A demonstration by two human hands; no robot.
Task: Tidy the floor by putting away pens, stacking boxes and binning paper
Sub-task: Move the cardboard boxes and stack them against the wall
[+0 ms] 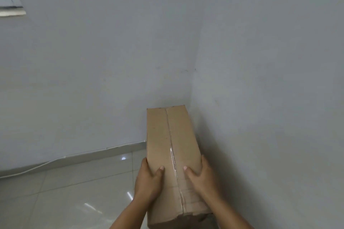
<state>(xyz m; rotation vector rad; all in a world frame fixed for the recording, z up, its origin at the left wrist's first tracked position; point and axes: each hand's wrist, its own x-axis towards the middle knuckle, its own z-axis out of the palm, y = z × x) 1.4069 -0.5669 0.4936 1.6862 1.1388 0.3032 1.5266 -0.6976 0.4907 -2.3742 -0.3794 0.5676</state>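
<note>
Long cardboard box [173, 156] with taped centre seam, in the room corner beside the right wall [270, 98], left hand [149, 180] and right hand [201, 178] each gripping a side, thumbs on top, glossy tiled floor [65, 191] at left

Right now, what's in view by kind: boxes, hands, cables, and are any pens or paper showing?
Cardboard box: 1
Hands, left hand and right hand, both holding the box: 2
White cable along the skirting: 1
Pens: 0
Paper: 0
Total: 4
</note>
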